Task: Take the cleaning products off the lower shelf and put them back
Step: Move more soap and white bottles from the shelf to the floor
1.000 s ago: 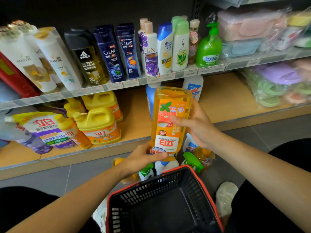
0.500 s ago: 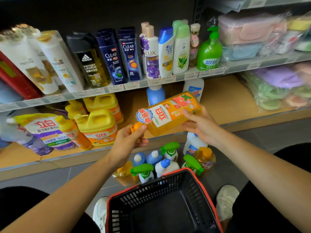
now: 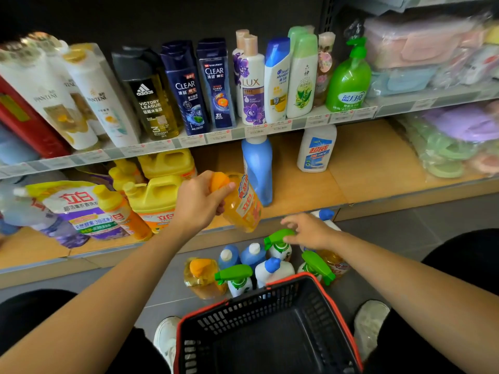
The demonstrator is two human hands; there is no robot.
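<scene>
Now gripping tilted orange bottle [image 3: 244, 209] by neck w/ L hand [image 3: 197, 203] at lower shelf [image 3: 364, 168]; holding R hand [image 3: 310, 230] open, fingers spread, over green sprayer [image 3: 275, 236].

We look at a shop shelving unit standing on a grey tiled floor.

Behind the goods we see a dark back panel [image 3: 189, 20], and a perforated metal upright [image 3: 329, 12] divides two bays. The upper shelf [image 3: 237, 134] is pale metal. Its front edge carries a strip of small price labels, too blurred for us to read. The lower shelf [image 3: 372, 163] is a light wooden board set just above the floor [image 3: 445, 214], whose grey tiles show thin joint lines. The light is soft and even, though the top of the back panel lies in shadow.
</scene>
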